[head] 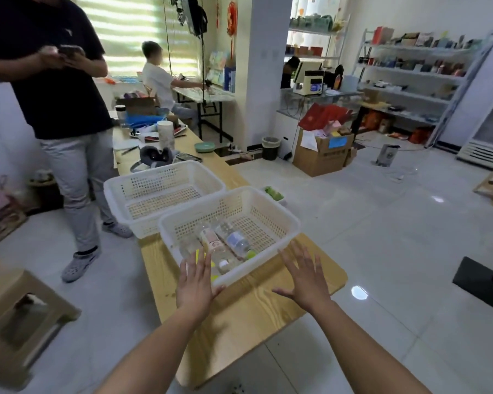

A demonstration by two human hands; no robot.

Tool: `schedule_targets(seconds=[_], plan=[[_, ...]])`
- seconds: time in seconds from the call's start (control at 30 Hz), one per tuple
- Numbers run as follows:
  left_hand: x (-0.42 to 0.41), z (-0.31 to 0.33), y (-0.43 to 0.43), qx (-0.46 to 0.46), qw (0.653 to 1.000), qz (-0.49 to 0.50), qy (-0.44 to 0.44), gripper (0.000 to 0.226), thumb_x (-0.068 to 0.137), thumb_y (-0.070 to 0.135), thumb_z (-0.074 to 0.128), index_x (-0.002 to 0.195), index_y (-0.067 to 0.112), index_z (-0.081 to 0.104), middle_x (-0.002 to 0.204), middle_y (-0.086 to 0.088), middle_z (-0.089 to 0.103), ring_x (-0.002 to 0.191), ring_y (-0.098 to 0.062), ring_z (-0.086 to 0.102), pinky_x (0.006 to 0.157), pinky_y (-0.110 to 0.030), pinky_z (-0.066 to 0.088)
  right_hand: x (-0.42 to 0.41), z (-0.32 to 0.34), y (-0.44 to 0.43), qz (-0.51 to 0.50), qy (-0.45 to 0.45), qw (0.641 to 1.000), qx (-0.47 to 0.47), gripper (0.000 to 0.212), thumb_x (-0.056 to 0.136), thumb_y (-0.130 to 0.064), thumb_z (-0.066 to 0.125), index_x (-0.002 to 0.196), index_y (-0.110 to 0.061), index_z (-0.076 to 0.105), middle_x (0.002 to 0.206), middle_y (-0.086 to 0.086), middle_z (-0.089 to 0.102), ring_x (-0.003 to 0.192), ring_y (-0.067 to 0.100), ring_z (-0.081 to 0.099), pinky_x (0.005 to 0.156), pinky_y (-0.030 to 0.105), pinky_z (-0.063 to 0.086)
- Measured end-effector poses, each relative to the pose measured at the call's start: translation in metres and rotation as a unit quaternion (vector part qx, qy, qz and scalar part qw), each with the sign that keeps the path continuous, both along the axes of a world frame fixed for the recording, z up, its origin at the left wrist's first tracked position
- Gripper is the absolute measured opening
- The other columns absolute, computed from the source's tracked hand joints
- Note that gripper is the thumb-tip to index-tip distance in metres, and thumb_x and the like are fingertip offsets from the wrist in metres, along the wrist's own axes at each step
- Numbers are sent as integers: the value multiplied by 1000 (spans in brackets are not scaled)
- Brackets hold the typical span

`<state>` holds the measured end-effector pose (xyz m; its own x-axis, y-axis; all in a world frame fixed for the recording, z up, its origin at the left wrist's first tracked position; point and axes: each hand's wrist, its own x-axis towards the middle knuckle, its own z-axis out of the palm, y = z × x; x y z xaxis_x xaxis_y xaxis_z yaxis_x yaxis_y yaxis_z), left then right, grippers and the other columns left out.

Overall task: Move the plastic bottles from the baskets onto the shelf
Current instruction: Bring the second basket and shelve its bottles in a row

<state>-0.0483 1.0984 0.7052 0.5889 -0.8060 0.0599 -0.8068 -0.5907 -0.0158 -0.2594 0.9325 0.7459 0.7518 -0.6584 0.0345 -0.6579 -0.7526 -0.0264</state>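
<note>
near basket (pixel 268 220) sat frame centre on table (pixel 254 317) | bottles (pixel 234 243) lay inside it | far basket (pixel 154 180) just behind, upper left | shelf (pixel 410 72) stood upper right

Two bare forearms (pixel 160 348); bare left hand (pixel 195 282), bare right hand (pixel 305 280).

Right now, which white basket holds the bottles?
The nearer basket; bottles lie on their sides in it. The farther basket shows none.

Standing person (pixel 54 81) holding a phone (pixel 70 51), wooden table (pixel 239 322), brown stool (pixel 12 285), black bin (pixel 270 150), cardboard box (pixel 316 163)
</note>
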Motion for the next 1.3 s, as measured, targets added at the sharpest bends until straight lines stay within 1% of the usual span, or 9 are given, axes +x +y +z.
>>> schedule_targets(seconds=[0.1, 0.2, 0.37, 0.53, 0.67, 0.83, 0.93, 1.17, 1.3], plan=[[27, -10, -19, -11, 998, 9, 64, 91, 89, 68, -8, 143, 5, 30, 146, -16, 44, 135, -33, 42, 116, -41, -5, 34, 1, -24, 35, 39, 998, -33, 94, 69, -80, 32, 147, -39, -1, 160, 0, -5, 147, 25, -2, 115, 49, -1], [59, -27, -42, -16, 994, 2, 103, 93, 92, 68, -1, 137, 1, 45, 140, -19, 50, 129, -36, 48, 113, -41, 5, 75, -5, -55, 74, 103, 991, -33, 90, 69, -80, 34, 144, -31, 32, 153, 3, 26, 138, 29, 32, 113, 49, 14], [107, -35, -75, 5, 995, 38, 97, 86, 86, 66, 38, 146, 5, 31, 154, -15, 32, 141, -31, 33, 115, -38, -1, 155, -13, -98, 139, 174, 974, -44, 77, 78, -70, 27, 142, -29, 37, 150, 4, 38, 137, 25, 27, 110, 47, 10], [142, -51, -112, 0, 991, 58, 122, 81, 96, 61, 27, 153, 16, -9, 160, -5, -16, 148, -23, -12, 121, -42, 2, 218, -36, -124, 227, 228, 943, -84, 103, 53, -50, 83, 142, -30, 34, 152, 1, 32, 138, 25, 36, 112, 45, 5], [153, -58, -130, 59, 983, 26, 170, 77, 98, 53, 34, 153, 25, -12, 157, -5, -26, 146, -25, -22, 119, -48, 0, 245, -54, -131, 264, 229, 932, -99, 104, 44, -19, 89, 138, -32, 47, 150, 2, 39, 136, 28, 38, 111, 46, 7], [153, -69, -134, 91, 976, -7, 196, 79, 96, 45, 44, 152, 32, -11, 157, -3, -28, 144, -24, -26, 115, -46, -13, 259, -62, -141, 330, 270, 899, -104, 87, 93, -7, 46, 148, -38, -13, 150, -6, -31, 137, 21, -31, 111, 45, -21], [156, -69, -136, 89, 974, -10, 209, 86, 93, 40, 51, 151, 35, -13, 156, -2, -29, 143, -24, -27, 114, -44, -16, 269, -60, -147, 333, 280, 894, -105, 87, 95, -9, 45, 147, -37, -19, 148, -7, -35, 136, 20, -33, 116, 47, -14], [160, -71, -150, 48, 982, -3, 184, 88, 91, 12, 52, 150, 43, -5, 156, -1, -30, 143, -21, -29, 114, -42, -15, 278, -78, -177, 349, 299, 881, -108, 97, 95, -15, 50, 133, -39, -36, 139, -10, -51, 127, 19, -43, 107, 46, -31], [164, -65, -161, 65, 984, -15, 166, 88, 86, 2, 56, 152, 34, 8, 157, -2, -28, 144, -22, -26, 116, -42, -12, 274, -98, -194, 373, 261, 882, -121, 105, 90, -12, 57, 135, -41, -33, 137, -6, -52, 133, 23, -38, 112, 48, -21]])
